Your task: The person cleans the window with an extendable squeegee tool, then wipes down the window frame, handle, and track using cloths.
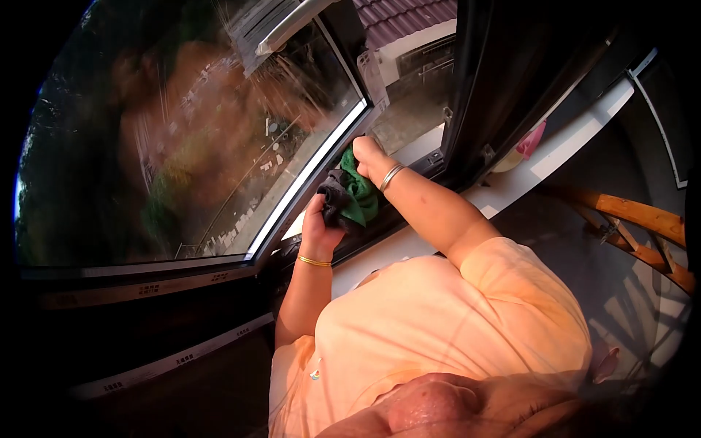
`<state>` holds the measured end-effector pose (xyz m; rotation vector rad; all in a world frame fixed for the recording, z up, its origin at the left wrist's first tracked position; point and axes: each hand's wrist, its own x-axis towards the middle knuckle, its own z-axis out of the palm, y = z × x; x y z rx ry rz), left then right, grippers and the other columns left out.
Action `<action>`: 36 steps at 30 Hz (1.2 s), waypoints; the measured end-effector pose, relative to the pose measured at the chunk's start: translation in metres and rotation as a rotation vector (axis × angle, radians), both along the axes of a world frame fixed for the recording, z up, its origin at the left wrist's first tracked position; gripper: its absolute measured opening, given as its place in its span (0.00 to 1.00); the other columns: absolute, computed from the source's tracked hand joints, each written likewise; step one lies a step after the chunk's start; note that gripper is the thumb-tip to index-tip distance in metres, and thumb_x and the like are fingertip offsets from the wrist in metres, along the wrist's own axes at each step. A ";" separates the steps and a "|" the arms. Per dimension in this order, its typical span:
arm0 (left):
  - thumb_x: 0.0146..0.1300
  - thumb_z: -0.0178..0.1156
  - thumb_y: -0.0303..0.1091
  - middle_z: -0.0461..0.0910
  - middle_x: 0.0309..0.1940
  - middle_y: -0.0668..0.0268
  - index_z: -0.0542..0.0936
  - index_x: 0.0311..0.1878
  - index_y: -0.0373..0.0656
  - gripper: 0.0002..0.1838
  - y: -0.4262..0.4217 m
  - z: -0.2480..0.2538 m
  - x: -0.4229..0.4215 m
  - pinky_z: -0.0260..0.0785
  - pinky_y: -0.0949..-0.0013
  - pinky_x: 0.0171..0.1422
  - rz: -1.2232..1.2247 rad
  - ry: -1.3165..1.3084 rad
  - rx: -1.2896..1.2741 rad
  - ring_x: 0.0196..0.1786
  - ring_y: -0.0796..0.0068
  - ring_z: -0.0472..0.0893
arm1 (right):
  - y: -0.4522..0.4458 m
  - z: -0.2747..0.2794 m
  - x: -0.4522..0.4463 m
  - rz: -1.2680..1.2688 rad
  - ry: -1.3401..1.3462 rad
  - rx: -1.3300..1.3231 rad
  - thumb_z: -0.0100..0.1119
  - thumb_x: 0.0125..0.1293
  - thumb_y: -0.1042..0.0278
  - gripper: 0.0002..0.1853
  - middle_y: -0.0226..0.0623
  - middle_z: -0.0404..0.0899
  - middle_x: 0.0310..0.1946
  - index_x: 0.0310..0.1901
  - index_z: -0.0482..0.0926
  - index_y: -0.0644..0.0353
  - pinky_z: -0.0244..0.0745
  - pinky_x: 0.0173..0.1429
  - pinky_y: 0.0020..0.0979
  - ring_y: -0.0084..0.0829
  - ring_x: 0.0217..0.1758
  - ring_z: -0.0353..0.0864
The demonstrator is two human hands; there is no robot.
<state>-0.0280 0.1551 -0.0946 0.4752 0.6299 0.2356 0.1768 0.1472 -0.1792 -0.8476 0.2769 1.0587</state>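
Observation:
A green cloth [358, 191] is bunched together with a dark grey cloth [334, 191] beside the edge of an open window sash [310, 169]. My right hand [370, 157], with silver bangles at the wrist, is closed on the upper end of the green cloth. Lower and to the left, my left hand [321, 232], below a gold bracelet, grips the dark grey cloth; some of its fingers are hidden. Both cloths touch each other between my hands. Whether they are joined, I cannot tell.
The large glass pane [197, 146] fills the left side, with ground and plants seen through it. A white sill [573, 135] runs to the right, bearing a pink item [531, 139]. Wooden bars [635, 219] stand at the far right. A tiled roof [401, 18] lies outside.

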 end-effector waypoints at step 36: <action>0.73 0.48 0.36 0.74 0.65 0.59 0.68 0.70 0.37 0.25 -0.031 0.016 -0.173 0.64 0.57 0.74 0.384 -0.331 0.108 0.66 0.62 0.74 | 0.010 0.063 -0.155 0.467 0.172 0.053 0.44 0.69 0.76 0.09 0.50 0.78 0.35 0.41 0.73 0.74 0.84 0.45 0.47 0.44 0.37 0.81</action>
